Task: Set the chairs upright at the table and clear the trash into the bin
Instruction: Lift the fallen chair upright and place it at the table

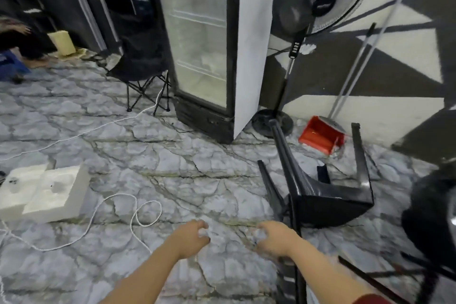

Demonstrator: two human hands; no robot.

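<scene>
step: righting the tipped chair | black chair (320, 195) on its side on the floor, legs up, just right of both hands | left hand (191, 236) and right hand (274, 238) fingers curled, holding nothing I can see | tip: I'd grab seat edge plus backrest and lift evenly so the legs don't clip the red dustpan (320, 137)

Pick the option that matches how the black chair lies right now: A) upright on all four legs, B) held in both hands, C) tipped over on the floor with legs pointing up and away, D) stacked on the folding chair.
C: the black chair lies overturned on the marble-patterned floor, legs sticking up, and neither hand grips it.
</scene>
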